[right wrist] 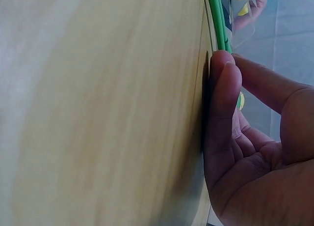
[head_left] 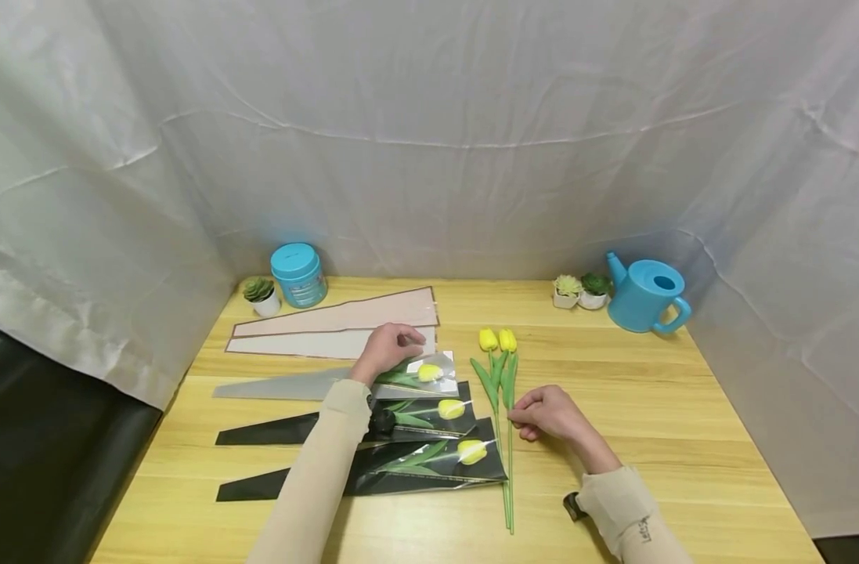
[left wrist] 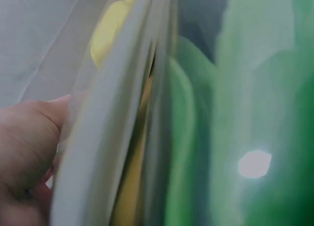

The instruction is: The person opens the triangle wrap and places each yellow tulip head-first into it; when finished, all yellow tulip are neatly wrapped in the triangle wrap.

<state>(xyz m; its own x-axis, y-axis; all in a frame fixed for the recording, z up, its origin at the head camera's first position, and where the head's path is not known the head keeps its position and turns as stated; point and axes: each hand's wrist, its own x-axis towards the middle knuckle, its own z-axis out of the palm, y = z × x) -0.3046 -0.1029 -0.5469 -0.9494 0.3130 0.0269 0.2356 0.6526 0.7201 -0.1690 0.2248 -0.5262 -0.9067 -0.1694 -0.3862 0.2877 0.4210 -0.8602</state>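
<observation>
In the head view my left hand [head_left: 394,345] lies over the open end of a flat white flower sleeve [head_left: 316,342], its fingers loosely bent and the fingertips near the sleeve's edge. Clear film blurs its contact in the left wrist view. My right hand [head_left: 552,413] pinches the green stem of a yellow tulip [head_left: 508,340] between thumb and index finger. Beside it lies a second yellow tulip [head_left: 488,339]. Nearer than the white sleeve are a grey sleeve [head_left: 281,387] and two black sleeves [head_left: 267,431], each with a yellow tulip inside.
A pink sleeve [head_left: 330,316] lies behind the white one. At the back left stand a small potted succulent [head_left: 261,296] and a blue tub [head_left: 299,276]. Two small succulents [head_left: 567,291] and a blue watering can [head_left: 644,296] stand at the back right, before grey cloth [head_left: 457,196].
</observation>
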